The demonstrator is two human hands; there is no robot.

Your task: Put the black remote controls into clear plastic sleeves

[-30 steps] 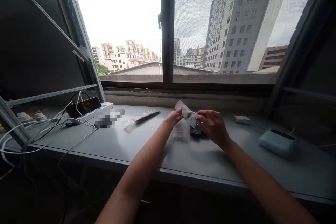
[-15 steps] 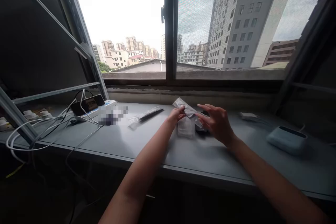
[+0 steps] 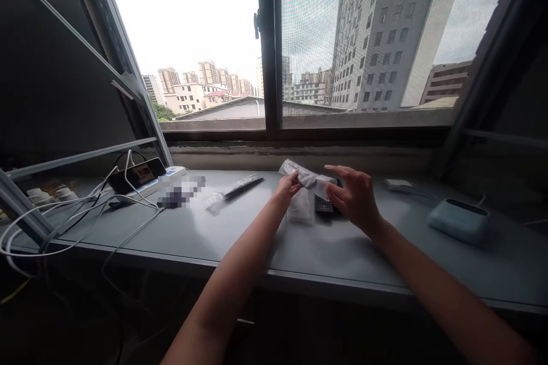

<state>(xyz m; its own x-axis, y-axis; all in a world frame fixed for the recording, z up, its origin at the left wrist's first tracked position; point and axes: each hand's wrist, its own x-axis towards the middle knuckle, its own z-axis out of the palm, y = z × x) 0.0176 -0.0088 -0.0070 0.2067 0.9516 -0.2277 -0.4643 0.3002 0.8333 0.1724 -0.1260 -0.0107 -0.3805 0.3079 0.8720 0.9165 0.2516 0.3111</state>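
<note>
My left hand (image 3: 291, 183) pinches a crumpled clear plastic sleeve (image 3: 305, 177) above the desk; I cannot tell whether anything is inside it. Close by on the right, my right hand (image 3: 353, 191) has its index finger stretched out and apart from the thumb, which is at the sleeve's right end. Beneath the hands lies a black remote control (image 3: 324, 205), partly covered by the sleeve and my right hand. A clear plastic piece (image 3: 299, 210) rests beside it. Farther left is a long dark object in clear wrap (image 3: 240, 187).
On the left, a phone (image 3: 137, 177) leans by a white power strip (image 3: 173, 172), with white cables (image 3: 128, 228) trailing over the desk edge. A pale blue box-shaped device (image 3: 458, 219) and a small white item (image 3: 400, 185) stand right. Metal shelf posts (image 3: 141, 80) flank the window.
The view has shifted slightly to the right. The sleeve has tilted flatter in my left hand, and more of the black remote control's buttons show beneath. My right hand stays near the sleeve's end.
</note>
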